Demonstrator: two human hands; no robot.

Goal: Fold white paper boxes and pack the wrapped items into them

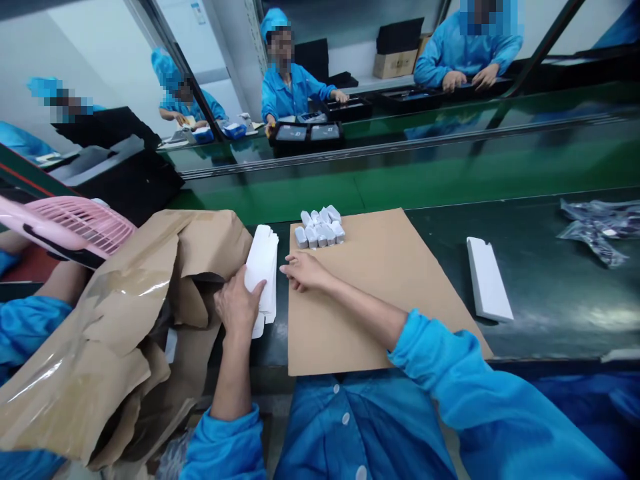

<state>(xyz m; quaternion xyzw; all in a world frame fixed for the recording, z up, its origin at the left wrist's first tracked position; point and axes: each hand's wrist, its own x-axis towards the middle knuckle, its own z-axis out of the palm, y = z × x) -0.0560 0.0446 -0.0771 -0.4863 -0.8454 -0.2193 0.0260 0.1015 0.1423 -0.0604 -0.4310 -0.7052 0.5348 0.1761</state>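
My left hand (239,301) grips the left side of a stack of flat, folded white cartons (264,267), its thumb lying over the top one. To the right of that stack, my right hand (304,271) hovers over the left edge of a brown cardboard sheet (370,293). Its index finger points left and the other fingers are loosely bent, with nothing visible in them. Just beyond it, at the sheet's far left corner, several small pieces in whitish wrapping (320,235) sit close together in rows.
A torn brown paper sack (135,287) stands at my left, beside a pink fan (80,223). One white carton (489,279) and clear plastic bags (603,223) lie on the dark bench to the right. Across the green conveyor (320,190), several co-workers in blue handle black trays (306,135).
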